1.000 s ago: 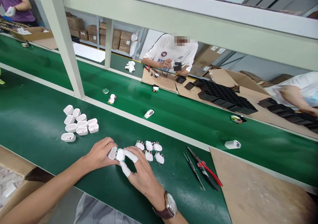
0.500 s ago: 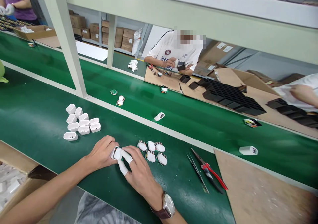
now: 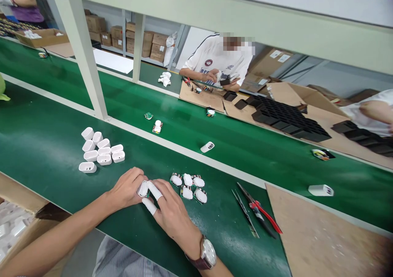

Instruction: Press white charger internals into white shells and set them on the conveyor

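Note:
My left hand [image 3: 128, 189] is closed around a white plastic charger housing [image 3: 141, 189] just above the green bench. A circuit board with a white-coated top [image 3: 144, 188] sits in the housing's opening, its green edge partly showing. On that board are the thumb and index finger of my right hand [image 3: 172, 211], both in white finger cots. Several white-topped circuit boards [image 3: 187, 192] lie to the right of my hands. Further left, several open white housings [image 3: 104, 159] stand grouped together.
Tweezers [image 3: 245, 212] and red-handled pliers [image 3: 260, 213] lie right, beside a brown board [image 3: 325, 232]. Beyond a pale rail, a green conveyor [image 3: 245, 158] carries boards and chargers [image 3: 321, 190]. A co-worker [image 3: 219, 62] sits opposite. A frame post [image 3: 82, 51] rises at left.
Boards and chargers on the conveyor have shifted to the right. My right thumb and index finger have moved slightly on the board, which appears to sit flatter in the housing.

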The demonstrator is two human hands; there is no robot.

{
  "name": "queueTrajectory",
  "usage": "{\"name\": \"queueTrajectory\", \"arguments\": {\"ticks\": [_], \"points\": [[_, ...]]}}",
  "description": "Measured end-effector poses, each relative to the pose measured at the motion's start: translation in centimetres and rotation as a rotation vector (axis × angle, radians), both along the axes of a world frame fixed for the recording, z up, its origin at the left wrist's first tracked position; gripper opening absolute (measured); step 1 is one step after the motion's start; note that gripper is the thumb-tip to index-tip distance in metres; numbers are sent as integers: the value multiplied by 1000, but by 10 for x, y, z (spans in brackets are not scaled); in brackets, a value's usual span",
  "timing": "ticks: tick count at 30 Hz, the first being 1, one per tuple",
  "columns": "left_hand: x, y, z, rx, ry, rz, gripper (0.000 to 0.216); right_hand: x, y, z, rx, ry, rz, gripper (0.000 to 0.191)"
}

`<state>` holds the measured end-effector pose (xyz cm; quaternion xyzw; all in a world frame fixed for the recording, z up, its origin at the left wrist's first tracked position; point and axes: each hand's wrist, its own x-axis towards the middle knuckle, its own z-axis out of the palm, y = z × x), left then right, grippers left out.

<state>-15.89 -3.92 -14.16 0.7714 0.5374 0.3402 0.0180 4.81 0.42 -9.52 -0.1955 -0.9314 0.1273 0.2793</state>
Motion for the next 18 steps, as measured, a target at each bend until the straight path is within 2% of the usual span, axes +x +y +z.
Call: {"name": "queueTrajectory", "arguments": {"ticks": [9,12,15,18], "points": [[-6,2,-6,-200,-178,-99,24,-13,-3,-12,-12,-75,-23,27],[-9,-1,-1,-242,-223,-98,35,-14,0,-12,-10,-44,2,24],[-14,-10,6,-282,-222,-62,47,-7,19,-10,-42,25,-20,39],[-19,-17,14,-235,-174,-90,28,4,65,-7,-42,71,-150,49]]}}
